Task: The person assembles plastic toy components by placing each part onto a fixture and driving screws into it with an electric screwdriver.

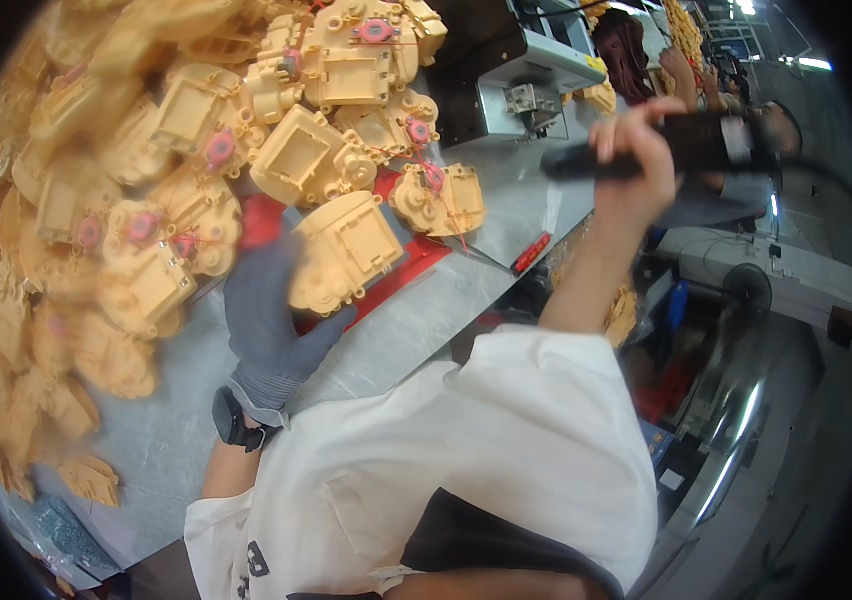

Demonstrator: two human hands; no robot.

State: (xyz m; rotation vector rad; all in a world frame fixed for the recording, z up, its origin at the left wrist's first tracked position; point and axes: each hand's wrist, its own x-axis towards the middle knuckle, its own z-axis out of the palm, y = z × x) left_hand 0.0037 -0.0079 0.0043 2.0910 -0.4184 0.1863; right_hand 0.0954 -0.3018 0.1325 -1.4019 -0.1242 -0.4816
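housing [353, 245], probably light, stiff and best held by rim: cupping between thumb and fingers of left hand [268, 310], clamping right hand [643, 155] round black corded driver [708, 146].

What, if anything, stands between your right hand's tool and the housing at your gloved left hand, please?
Another yellow housing lies between them in this view; the raised tool could probably pass above.
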